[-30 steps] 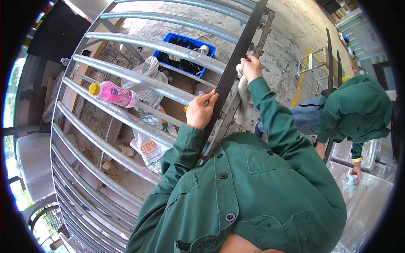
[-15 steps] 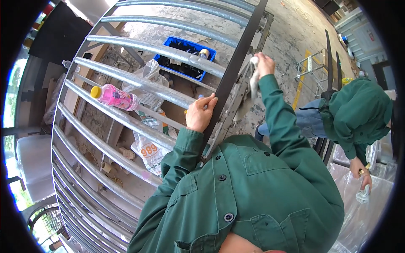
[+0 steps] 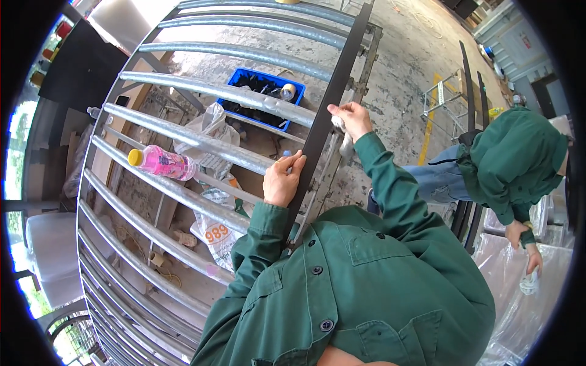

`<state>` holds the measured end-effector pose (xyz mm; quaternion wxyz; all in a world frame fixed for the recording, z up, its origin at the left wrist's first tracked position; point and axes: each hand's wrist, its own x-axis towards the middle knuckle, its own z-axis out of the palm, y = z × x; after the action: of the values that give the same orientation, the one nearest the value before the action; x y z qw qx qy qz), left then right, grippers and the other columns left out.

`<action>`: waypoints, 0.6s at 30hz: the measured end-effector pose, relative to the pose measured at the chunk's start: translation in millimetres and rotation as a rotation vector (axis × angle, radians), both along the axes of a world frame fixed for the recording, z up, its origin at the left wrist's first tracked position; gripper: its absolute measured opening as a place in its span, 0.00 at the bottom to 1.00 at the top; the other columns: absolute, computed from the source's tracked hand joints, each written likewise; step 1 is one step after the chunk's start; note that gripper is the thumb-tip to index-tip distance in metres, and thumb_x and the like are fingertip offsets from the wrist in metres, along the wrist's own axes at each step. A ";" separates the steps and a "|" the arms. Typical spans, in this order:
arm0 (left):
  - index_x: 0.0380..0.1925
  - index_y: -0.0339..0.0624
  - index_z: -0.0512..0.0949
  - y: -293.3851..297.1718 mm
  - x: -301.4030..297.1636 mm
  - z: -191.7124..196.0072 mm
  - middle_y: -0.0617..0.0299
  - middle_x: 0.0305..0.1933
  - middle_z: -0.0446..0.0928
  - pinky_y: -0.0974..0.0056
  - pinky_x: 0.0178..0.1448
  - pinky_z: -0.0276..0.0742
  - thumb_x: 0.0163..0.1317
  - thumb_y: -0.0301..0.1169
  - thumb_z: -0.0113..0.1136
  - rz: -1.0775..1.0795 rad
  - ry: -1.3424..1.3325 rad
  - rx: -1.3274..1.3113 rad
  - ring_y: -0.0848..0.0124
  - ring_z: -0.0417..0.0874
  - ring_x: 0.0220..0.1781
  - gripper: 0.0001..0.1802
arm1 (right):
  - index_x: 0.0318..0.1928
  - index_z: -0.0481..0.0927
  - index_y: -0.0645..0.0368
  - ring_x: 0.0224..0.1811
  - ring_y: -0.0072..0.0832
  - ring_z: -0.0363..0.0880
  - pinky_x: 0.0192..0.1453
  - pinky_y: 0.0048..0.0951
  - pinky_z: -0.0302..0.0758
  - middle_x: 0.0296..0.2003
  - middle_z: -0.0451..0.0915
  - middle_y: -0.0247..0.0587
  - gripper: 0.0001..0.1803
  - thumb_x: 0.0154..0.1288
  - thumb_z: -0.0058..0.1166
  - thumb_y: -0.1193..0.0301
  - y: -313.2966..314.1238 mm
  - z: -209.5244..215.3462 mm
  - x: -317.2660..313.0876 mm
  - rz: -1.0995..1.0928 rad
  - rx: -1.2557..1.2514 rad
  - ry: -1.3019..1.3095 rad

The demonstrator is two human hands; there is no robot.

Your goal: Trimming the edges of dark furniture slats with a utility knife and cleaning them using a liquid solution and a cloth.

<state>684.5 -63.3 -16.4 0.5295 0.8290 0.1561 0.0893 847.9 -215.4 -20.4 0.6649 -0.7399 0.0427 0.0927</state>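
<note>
A long dark flat bar lies across the ends of the galvanised pipes, running from my waist toward the far side. My left hand grips its left edge, thumb and fingers closed on it. On the bar's right side, my right hand pinches a white cloth, its thumb against the bar's edge. Part of the cloth hangs below my fingers. Under the bar's right side runs a worn metal rail.
A pink bottle with a yellow cap rests on the pipes to the left. Below them are a blue crate of dark pieces and a plastic bag. At right, a co-worker in green bends over plastic-wrapped goods, holding a white cloth.
My right hand has moved left with the cloth, from beside the bar to its edge. My left hand keeps its hold. The co-worker's hands have come closer together.
</note>
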 end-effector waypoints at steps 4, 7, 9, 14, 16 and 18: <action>0.39 0.50 0.80 -1.0 -0.1 5.9 0.57 0.31 0.78 0.61 0.36 0.73 0.56 0.42 0.57 0.014 0.010 -0.002 0.58 0.79 0.33 0.14 | 0.31 0.73 0.65 0.26 0.20 0.74 0.30 0.23 0.73 0.25 0.76 0.36 0.25 0.41 0.71 0.60 2.2 7.1 -52.6 0.190 -0.028 0.137; 0.39 0.50 0.80 1.2 -0.8 2.5 0.57 0.30 0.78 0.61 0.36 0.73 0.56 0.42 0.57 0.007 -0.006 0.007 0.58 0.79 0.33 0.14 | 0.30 0.75 0.64 0.27 0.21 0.74 0.31 0.23 0.72 0.23 0.76 0.35 0.25 0.41 0.71 0.58 5.0 18.4 -97.5 0.281 -0.191 0.089; 0.39 0.50 0.80 1.6 -3.0 1.0 0.57 0.30 0.78 0.61 0.36 0.73 0.56 0.43 0.57 0.017 0.004 0.007 0.58 0.79 0.33 0.14 | 0.26 0.76 0.63 0.25 0.20 0.73 0.29 0.23 0.71 0.22 0.76 0.36 0.23 0.41 0.71 0.58 3.2 11.6 -88.0 0.287 -0.260 0.067; 0.39 0.50 0.80 -2.3 1.2 1.9 0.57 0.30 0.78 0.61 0.35 0.72 0.57 0.43 0.57 -0.012 -0.020 0.004 0.57 0.79 0.33 0.15 | 0.19 0.76 0.61 0.17 0.18 0.70 0.22 0.23 0.67 0.18 0.77 0.35 0.22 0.44 0.68 0.54 -13.5 4.1 10.0 0.122 -0.224 -0.011; 0.39 0.49 0.80 -1.3 -0.7 4.1 0.57 0.30 0.77 0.62 0.35 0.72 0.57 0.43 0.57 0.006 -0.003 -0.024 0.57 0.79 0.33 0.15 | 0.18 0.76 0.61 0.17 0.19 0.70 0.22 0.23 0.66 0.17 0.77 0.35 0.24 0.44 0.67 0.52 -12.2 17.1 20.0 0.080 -0.231 0.007; 0.39 0.49 0.80 -1.7 -0.8 5.4 0.57 0.30 0.77 0.62 0.35 0.72 0.57 0.43 0.57 0.004 -0.013 -0.008 0.57 0.79 0.33 0.14 | 0.19 0.75 0.61 0.19 0.19 0.71 0.24 0.24 0.67 0.18 0.76 0.35 0.26 0.45 0.65 0.49 -10.8 15.7 20.4 0.060 -0.425 -0.077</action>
<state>683.7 -65.0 -10.9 0.5338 0.8259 0.1545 0.0951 868.3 -226.1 -4.7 0.4922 -0.8673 0.0137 0.0731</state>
